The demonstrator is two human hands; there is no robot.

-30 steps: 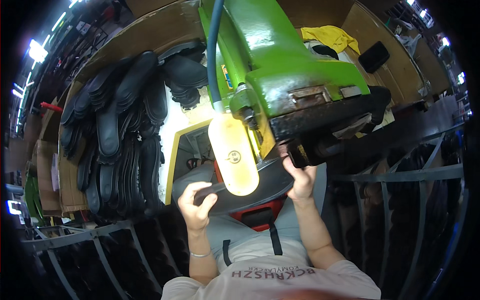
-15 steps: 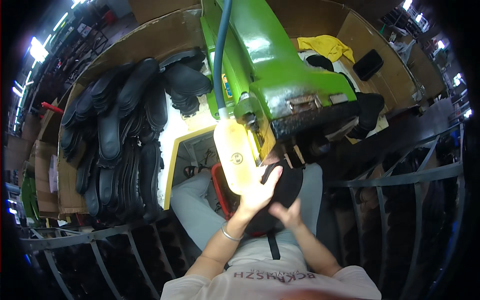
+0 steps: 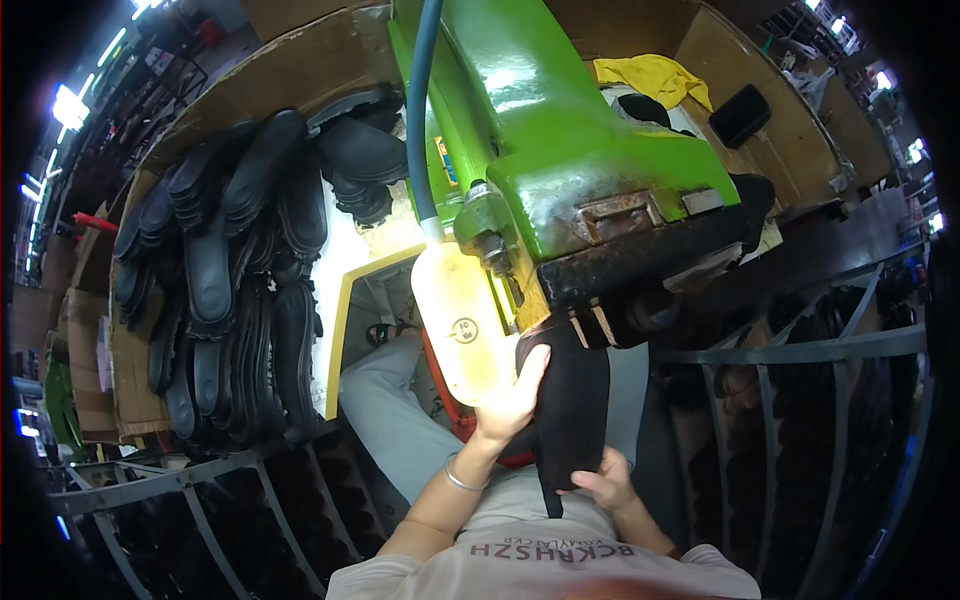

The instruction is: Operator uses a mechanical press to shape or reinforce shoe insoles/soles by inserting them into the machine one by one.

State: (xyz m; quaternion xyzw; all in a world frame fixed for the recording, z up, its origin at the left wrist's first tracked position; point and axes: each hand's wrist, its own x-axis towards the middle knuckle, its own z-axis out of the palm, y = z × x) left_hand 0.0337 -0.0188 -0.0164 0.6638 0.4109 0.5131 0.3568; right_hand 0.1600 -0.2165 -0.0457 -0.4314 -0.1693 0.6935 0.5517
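A long black shoe sole (image 3: 573,415) reaches from under the head of the green machine (image 3: 600,150) down toward my lap. Beside the glowing lamp (image 3: 460,345), my left hand (image 3: 508,405) grips the sole's left edge, thumb lying along it; its other fingers are partly hidden. At the near end of the sole, my right hand (image 3: 606,484) pinches it between thumb and fingers. The far end of the sole meets the machine's working part below the head, where detail is hard to make out.
Stacks of black soles (image 3: 212,270) fill the left of a bench walled with cardboard (image 3: 140,380). On the right lie a yellow cloth (image 3: 655,80) and a black block-like piece (image 3: 740,116). Metal racks (image 3: 800,352) curve round both sides. Something red (image 3: 440,360) stands between my legs.
My right hand, blurred and apart from the sole's end before, now holds that near end. The sole appears straighter and more lengthwise. My left hand stays by the lamp; the view has shifted slightly.
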